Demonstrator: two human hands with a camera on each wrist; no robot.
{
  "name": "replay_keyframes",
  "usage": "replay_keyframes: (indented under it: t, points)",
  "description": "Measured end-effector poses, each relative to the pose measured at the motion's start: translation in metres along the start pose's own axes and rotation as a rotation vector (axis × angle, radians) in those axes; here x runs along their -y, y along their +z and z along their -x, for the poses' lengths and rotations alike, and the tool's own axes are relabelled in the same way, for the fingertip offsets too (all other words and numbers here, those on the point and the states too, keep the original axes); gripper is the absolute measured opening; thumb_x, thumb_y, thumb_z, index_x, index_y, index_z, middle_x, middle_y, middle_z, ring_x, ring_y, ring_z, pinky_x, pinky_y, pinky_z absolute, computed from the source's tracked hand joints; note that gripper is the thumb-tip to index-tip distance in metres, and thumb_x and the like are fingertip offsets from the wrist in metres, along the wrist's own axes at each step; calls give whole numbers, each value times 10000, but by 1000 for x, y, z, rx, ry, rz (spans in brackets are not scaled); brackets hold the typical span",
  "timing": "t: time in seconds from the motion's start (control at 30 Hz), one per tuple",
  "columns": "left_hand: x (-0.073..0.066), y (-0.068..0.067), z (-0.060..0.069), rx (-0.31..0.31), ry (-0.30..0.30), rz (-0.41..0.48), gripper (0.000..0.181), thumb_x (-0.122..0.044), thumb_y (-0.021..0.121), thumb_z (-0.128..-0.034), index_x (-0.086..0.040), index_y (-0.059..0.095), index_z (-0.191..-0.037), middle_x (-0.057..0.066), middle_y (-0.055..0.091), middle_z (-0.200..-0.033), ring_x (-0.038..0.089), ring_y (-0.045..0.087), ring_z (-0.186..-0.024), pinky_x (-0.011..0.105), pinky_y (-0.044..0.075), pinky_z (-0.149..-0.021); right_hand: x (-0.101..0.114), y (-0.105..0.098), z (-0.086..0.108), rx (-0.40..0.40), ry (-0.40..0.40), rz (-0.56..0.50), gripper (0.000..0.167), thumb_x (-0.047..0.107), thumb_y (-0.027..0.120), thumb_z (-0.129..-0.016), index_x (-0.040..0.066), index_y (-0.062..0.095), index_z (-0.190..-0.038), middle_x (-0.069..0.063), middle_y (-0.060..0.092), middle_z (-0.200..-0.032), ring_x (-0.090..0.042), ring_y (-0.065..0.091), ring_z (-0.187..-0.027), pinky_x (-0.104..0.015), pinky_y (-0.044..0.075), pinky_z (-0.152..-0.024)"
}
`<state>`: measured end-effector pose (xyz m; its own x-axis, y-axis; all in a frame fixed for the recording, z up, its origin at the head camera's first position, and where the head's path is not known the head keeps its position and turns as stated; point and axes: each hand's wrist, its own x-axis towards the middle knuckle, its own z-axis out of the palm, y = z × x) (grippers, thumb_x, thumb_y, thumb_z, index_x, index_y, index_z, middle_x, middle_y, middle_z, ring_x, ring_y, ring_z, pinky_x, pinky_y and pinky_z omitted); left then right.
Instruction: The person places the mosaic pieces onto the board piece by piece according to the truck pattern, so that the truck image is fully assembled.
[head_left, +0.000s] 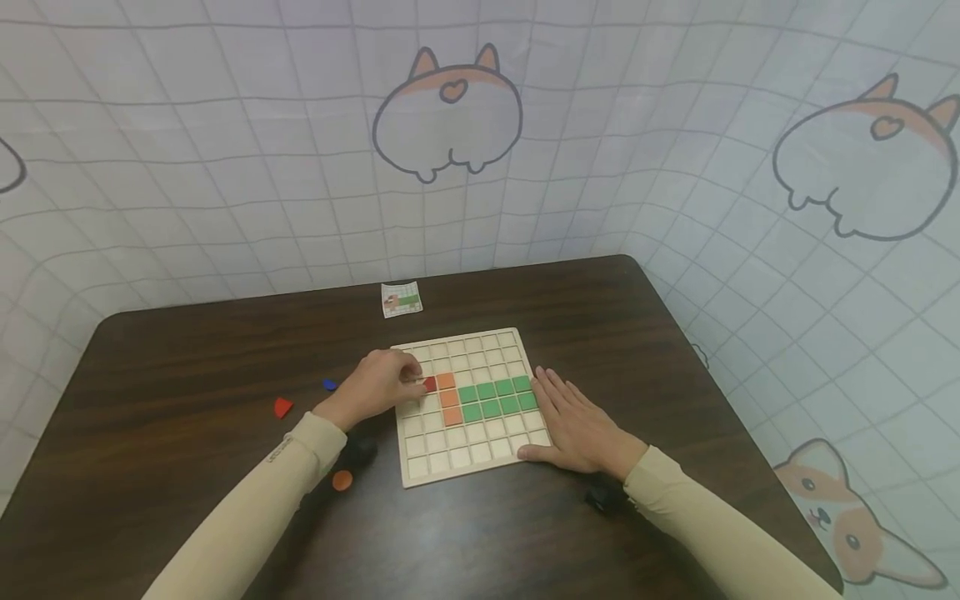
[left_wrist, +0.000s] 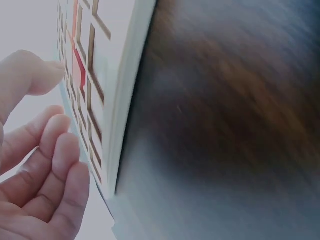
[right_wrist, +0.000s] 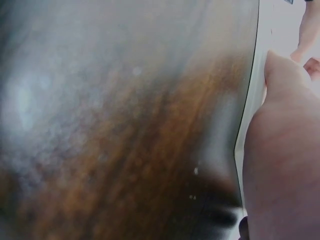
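A wooden grid board [head_left: 468,457] lies flat on the table, with green square tiles [head_left: 491,408] in two rows and an orange column of tiles [head_left: 449,397] beside them. A dark red piece [head_left: 430,384] sits in a cell left of the top orange tile. Over the board's left edge is my left hand [head_left: 378,383]; in the left wrist view its thumb and bent fingers [left_wrist: 67,150] stand apart, holding nothing, close to the red piece [left_wrist: 79,71]. My right hand [head_left: 573,421] rests with straight fingers along the board's right edge, thumb at the lower corner.
Left of the board lie a red wedge-shaped piece [head_left: 282,407], a small blue piece [head_left: 330,384] and an orange disc [head_left: 342,480]. A pattern card [head_left: 401,299] lies behind the board, near the table's back edge. Grid-patterned curtains [head_left: 300,142] surround the table.
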<state>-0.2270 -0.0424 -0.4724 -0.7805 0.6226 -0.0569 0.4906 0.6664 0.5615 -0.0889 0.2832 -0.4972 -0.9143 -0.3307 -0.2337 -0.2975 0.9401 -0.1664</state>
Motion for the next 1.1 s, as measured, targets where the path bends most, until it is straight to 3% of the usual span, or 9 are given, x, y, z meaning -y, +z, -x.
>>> replay_keyframes:
  t: [0.33, 0.67, 1.1]
  points:
    - [18, -13, 21, -42, 1, -3, 343, -234, 779, -912, -19, 743, -1177, 91, 759, -1058, 205, 718, -941, 392, 607, -806, 0, 1, -2, -6, 1, 13, 1138, 824, 426, -925, 18, 99, -1659, -179, 69, -1753, -344, 104, -1642, -524, 233, -1312]
    - [37, -30, 44, -81, 6, 21, 418, -207, 782, -910, -15, 706, -1274, 117, 737, -1195, 290, 714, -1094, 467, 598, -937, 0, 1, -2, -15, -14, 10, 1120, 796, 450, -937, -3, 125, -1651, -196, 101, -1746, -363, 128, -1635, -538, 250, -1303]
    - [70, -53, 75, -97, -47, 20, 546, -202, 788, -917, -33, 612, -1405, 159, 702, -1313, 334, 697, -1153, 507, 593, -958, -2, 3, -3, -20, -12, 9, 1135, 815, 442, -926, 1, 128, -1652, -193, 102, -1747, -366, 138, -1633, -553, 259, -1295]
